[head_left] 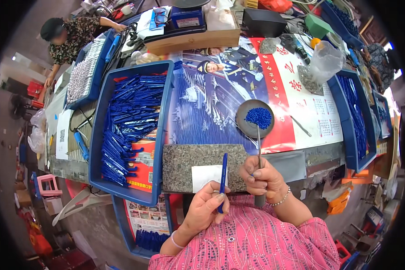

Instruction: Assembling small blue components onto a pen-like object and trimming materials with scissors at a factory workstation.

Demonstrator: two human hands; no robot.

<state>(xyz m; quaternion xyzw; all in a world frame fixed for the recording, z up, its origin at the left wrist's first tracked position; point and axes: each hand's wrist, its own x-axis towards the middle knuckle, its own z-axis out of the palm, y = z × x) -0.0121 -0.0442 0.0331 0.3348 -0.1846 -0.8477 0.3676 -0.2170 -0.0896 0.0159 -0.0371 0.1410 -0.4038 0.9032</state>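
My left hand (207, 204) grips a blue pen barrel (222, 177), held nearly upright over a grey speckled slab (184, 164) with a white paper patch. My right hand (263, 177) is closed on a thin metal tool (259, 150) with a grey handle; its tip reaches up to a round dark dish (245, 126). The dish holds a heap of small blue beads (258, 117). Both forearms come from the lower edge over a pink patterned garment.
A blue tray (164, 135) at left holds several blue pen barrels (128, 121). Another blue tray (362, 155) with blue parts stands at right. A printed poster (211, 103) covers the bench. A person (69, 38) works at the far left. A clear bag (326, 60) lies at the back.
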